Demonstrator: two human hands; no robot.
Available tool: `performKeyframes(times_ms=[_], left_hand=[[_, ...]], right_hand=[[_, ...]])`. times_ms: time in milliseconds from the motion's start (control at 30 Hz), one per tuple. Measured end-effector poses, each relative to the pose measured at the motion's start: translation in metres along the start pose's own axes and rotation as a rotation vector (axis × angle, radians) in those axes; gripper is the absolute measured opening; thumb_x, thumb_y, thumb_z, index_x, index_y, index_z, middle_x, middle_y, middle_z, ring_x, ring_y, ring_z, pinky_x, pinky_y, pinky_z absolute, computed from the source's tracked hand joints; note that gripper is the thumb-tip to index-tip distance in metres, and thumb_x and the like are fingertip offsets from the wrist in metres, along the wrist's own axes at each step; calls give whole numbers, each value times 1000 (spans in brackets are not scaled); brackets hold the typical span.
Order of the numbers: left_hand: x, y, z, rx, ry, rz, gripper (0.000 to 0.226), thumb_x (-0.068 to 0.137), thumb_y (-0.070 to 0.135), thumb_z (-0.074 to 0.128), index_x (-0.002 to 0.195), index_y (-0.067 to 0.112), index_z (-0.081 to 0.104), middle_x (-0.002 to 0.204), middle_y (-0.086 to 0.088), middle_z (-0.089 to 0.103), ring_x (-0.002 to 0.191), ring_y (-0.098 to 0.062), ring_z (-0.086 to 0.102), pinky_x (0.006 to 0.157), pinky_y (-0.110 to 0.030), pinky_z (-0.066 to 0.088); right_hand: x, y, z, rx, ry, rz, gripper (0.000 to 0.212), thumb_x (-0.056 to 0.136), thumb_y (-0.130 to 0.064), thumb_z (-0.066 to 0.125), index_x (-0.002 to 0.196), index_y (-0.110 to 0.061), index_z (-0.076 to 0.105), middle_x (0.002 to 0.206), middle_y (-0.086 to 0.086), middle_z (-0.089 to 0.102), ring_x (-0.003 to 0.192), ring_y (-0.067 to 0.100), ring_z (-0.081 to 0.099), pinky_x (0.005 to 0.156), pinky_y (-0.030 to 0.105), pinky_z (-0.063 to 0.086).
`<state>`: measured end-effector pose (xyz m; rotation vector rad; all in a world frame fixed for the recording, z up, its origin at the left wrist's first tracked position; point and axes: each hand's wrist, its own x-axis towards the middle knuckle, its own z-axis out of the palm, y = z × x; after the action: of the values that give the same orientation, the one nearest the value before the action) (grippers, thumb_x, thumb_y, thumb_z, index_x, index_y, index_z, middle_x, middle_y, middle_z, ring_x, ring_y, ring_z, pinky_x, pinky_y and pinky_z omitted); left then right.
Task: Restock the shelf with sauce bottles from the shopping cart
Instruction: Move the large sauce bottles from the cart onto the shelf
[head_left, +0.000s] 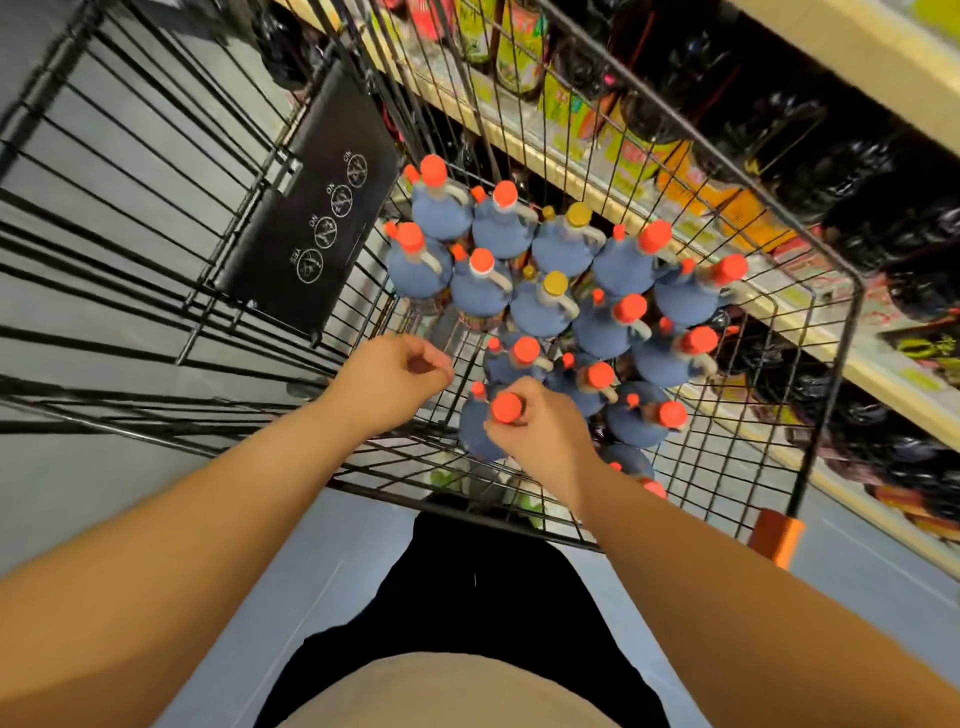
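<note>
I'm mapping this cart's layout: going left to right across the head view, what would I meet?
Black sign panel → left hand → right hand gripping an orange-capped bottle → orange cart corner.

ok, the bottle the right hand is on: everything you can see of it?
The sauce bottle has a dark blue-looking body, plastic by the look. It has an orange-red screw cap and a smaller orange spout cap beside it. It stands roughly upright in the shopping cart, at the near edge of the cluster. The right hand grips it, fingers curled round the neck under the cap. The label is hidden and the frame is blurred.
</note>
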<state>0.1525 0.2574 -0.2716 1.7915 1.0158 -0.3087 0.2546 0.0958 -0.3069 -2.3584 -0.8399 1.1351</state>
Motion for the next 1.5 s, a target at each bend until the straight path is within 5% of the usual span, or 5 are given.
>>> performKeyframes(times_ms=[333, 667, 867, 1033, 1500], left_hand=[[-20, 24, -4, 193, -375, 232, 94, 55, 21, 93, 135, 28, 44, 114, 16, 55, 104, -4, 53, 83, -7, 38], [-41, 57, -12, -64, -329, 311, 82, 59, 8, 90, 122, 32, 45, 102, 22, 62, 85, 18, 59, 73, -6, 46], [-38, 62, -2, -122, -268, 263, 69, 45, 39, 90, 108, 36, 60, 97, 11, 73, 93, -7, 68, 91, -37, 52], [-44, 79, 7, -18, -124, 256, 52, 51, 44, 88, 92, 48, 57, 90, 22, 68, 91, -1, 64, 83, -27, 49], [-18, 91, 14, 15, -370, 232, 73, 68, 26, 86, 131, 27, 49, 114, 13, 60, 102, -2, 58, 90, -21, 45]], right_hand=[[-45, -42, -86, 975, 109, 99, 7, 69, -12, 76, 73, -12, 71, 79, 14, 56, 74, 24, 55, 68, 41, 44], [-58, -45, -131, 1275, 172, 54, 21, 77, -24, 67, 83, -8, 55, 51, 0, 43, 50, 15, 46, 62, 33, 40], [-68, -48, -130, 1102, 256, 68, 4, 92, -24, 64, 88, -23, 63, 84, -8, 69, 72, 7, 66, 69, 34, 48], [-70, -53, -104, 1156, 5, 263, 56, 77, -49, 72, 121, -18, 59, 107, 1, 73, 94, 18, 70, 76, 38, 53], [-47, -25, -112, 1374, 399, 200, 73, 63, -15, 84, 128, -14, 50, 113, 15, 69, 94, 34, 71, 76, 54, 58]])
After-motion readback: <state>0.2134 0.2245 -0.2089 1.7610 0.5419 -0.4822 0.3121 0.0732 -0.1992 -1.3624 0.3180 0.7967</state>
